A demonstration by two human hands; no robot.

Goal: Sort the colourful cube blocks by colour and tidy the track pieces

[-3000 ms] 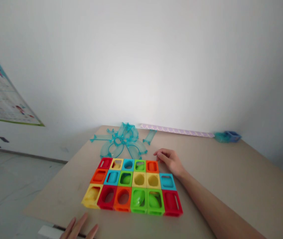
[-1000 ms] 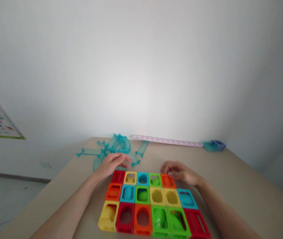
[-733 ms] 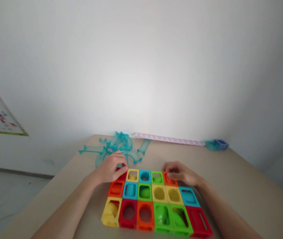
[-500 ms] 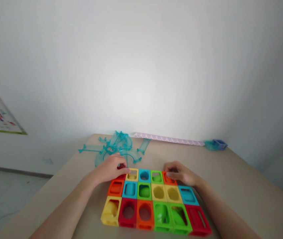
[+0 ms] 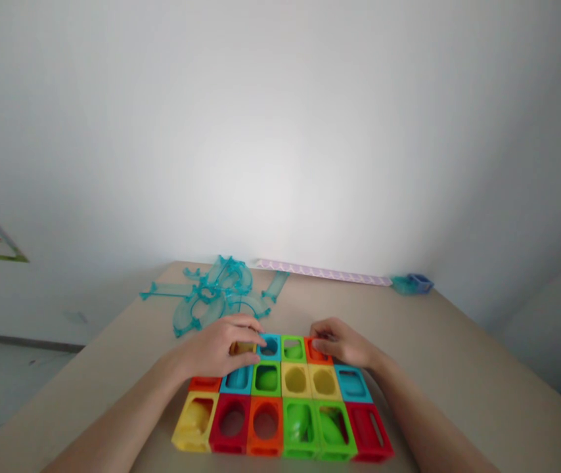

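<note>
Hollow cube blocks in several bright colours lie in three rows close in front of me, fitted side by side. My left hand point(image 5: 225, 347) arches over the back row's left end, thumb and fingers apart. A yellow block point(image 5: 242, 348) shows partly between them, and the fingertips reach the left edge of a blue block point(image 5: 269, 346). My right hand point(image 5: 343, 343) grips the orange block point(image 5: 316, 351) at the back row's right end, thumb on its top, other fingers behind. Next to it sits a green block point(image 5: 293, 349). The left palm hides the back row's left corner.
Clear teal track pieces point(image 5: 226, 279) lie heaped at the back left of the table point(image 5: 458, 381). A long purple patterned strip point(image 5: 324, 272) runs along the wall. At the back right corner stands a small blue box point(image 5: 421, 284) beside another teal piece point(image 5: 403, 284).
My left hand has slid right along the back row, from the yellow block's left side to over it, with fingers spreading. My right hand stays at the orange block. The view has shifted slightly.
</note>
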